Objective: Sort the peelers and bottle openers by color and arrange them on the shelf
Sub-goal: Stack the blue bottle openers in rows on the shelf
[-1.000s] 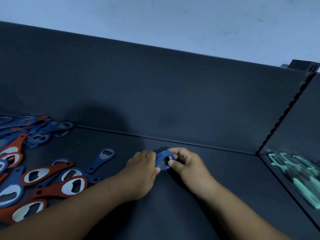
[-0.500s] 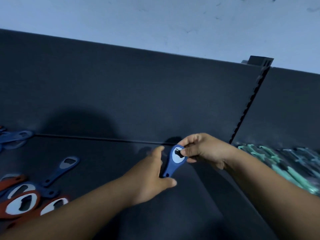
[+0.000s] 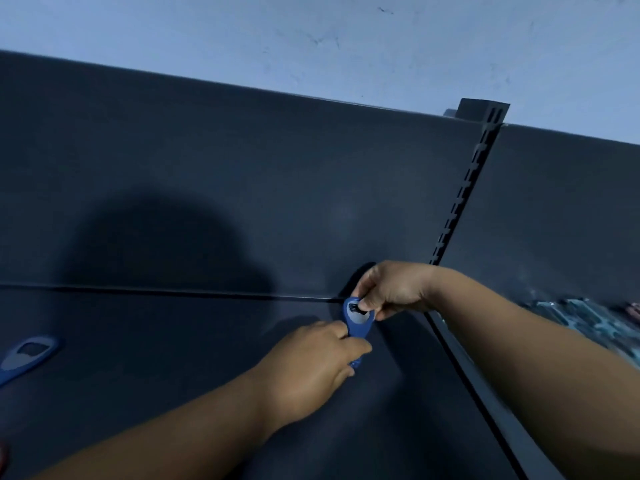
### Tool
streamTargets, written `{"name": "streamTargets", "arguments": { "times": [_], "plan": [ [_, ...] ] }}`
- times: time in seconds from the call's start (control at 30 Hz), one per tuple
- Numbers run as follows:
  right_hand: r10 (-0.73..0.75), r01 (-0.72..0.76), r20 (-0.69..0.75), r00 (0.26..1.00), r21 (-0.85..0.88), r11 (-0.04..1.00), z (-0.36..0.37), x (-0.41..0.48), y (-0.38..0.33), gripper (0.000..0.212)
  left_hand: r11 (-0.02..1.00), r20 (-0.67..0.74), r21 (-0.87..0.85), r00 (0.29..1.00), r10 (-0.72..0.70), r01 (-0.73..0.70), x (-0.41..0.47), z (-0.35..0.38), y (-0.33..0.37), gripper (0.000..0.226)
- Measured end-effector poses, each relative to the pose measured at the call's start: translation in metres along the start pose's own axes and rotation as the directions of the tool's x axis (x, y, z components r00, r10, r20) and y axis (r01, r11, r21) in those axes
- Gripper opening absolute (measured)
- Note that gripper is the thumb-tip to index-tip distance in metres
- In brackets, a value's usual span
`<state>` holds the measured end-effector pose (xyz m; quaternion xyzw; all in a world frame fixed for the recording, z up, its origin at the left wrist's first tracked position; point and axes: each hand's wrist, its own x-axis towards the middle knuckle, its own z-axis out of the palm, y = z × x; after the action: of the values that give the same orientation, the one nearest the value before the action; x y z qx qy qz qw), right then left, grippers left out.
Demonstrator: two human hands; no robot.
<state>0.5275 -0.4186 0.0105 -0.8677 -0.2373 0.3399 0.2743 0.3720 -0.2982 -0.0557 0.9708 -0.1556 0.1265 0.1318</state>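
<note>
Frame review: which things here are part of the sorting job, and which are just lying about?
Part of the job:
- blue bottle opener, gripped by the left hand and pinched by the right hand
- second blue opener, lying on the shelf
- blurred teal pile, probably peelers

Not part of it:
- slotted upright
- pale wall
Both are fixtures.

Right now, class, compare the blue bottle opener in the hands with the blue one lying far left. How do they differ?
The held opener is gripped twice: the right hand pinches its head, the left hand wraps its handle; the loose opener lies untouched on the shelf. The held opener tilts head-up; the loose opener lies flat. Both are blue with a pale metal-lined opening.
</note>
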Motion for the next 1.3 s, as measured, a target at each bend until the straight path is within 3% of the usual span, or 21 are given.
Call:
{"name": "streamTargets", "arguments": {
  "times": [0.3,0.53,0.73,0.9,1.07,1.3],
  "plan": [
    [-0.090,0.073,-0.066,0.994,-0.227,0.971,-0.006,0.012,0.006,0.018,0.997,-0.041,0.035,0.996,0.076,-0.074,0.022,0.017,-0.002,0.039],
    [-0.138,0.098,-0.142,0.980,-0.255,0.962,0.001,0.014,0.011,0.014,0.995,-0.081,0.048,0.992,0.095,-0.091,0.023,0.023,-0.006,0.036],
    [-0.147,0.096,-0.208,0.967,-0.236,0.967,0.005,0.013,0.015,0.013,0.998,-0.062,0.019,0.997,0.054,-0.052,0.022,0.020,-0.003,0.042],
    [-0.156,0.117,-0.247,0.956,-0.165,0.979,0.008,0.006,0.016,0.019,1.000,-0.061,-0.003,0.998,-0.007,0.007,0.018,0.017,-0.001,0.060],
    [-0.172,0.119,-0.384,0.907,-0.157,0.980,0.015,-0.003,0.015,0.021,0.997,-0.060,-0.009,0.995,-0.079,0.079,0.005,0.007,-0.009,0.065],
    [-0.397,0.237,-0.434,0.808,-0.377,0.895,0.052,-0.028,-0.018,0.036,0.972,-0.143,0.080,0.967,-0.209,0.222,-0.033,-0.030,-0.038,0.062]
  ]
}}
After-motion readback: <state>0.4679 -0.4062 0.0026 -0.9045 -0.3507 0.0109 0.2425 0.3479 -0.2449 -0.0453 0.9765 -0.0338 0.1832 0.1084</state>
